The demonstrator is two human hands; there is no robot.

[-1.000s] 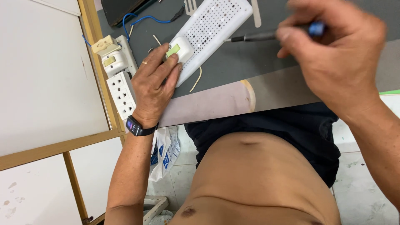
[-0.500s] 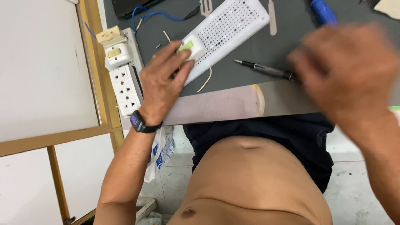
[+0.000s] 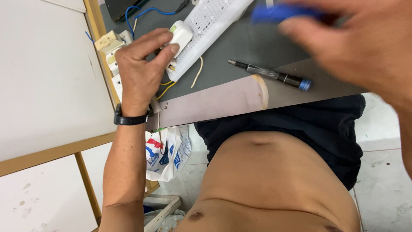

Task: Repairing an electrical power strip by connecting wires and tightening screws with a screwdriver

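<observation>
Since half a second ago the right hand [image 3: 365,47] has lifted a blurry blue tool [image 3: 279,13] at upper right, fingers closed around it, while the left hand [image 3: 139,71] pinches the end of the light, brittle-looking white plastic casing [image 3: 206,25] at top centre, best held by its edges.

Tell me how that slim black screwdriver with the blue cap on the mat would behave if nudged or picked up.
The screwdriver looks round-bodied and lies free on the flat grey mat, so a sideways nudge would probably roll it. It looks stiff and light for its length. The knurled band near its middle should give grip; the pointed tip looks thin, so it may slip if pinched there.
</observation>
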